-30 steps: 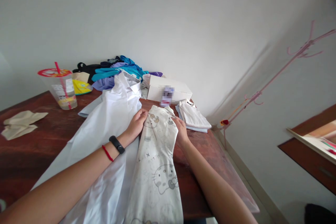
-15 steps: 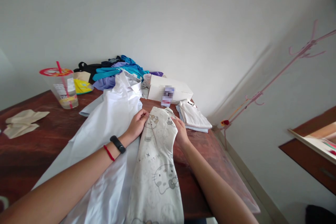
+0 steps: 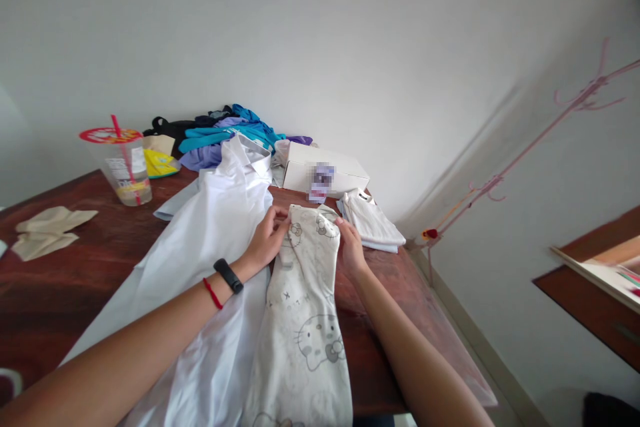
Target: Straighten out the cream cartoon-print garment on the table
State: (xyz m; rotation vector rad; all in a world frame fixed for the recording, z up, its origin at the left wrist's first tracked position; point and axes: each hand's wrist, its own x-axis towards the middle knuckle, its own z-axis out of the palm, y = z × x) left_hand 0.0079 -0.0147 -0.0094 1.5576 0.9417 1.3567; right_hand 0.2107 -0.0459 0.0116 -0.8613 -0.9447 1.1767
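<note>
Wooden table (image 3: 43,313), cup (image 3: 127,177), box (image 3: 345,172), white shirt (image 3: 200,247) alongside, left hand (image 3: 267,238) and right hand (image 3: 352,248) pinching printed cloth (image 3: 310,307)

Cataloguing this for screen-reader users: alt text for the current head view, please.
A person's left hand and right hand hold the far end of a cat-print cloth over a wooden table. A white shirt lies left of it; a clothes pile and white box sit beyond.

patterned garment (image 3: 306,300), cup (image 3: 120,173) on table (image 3: 60,300)
</note>
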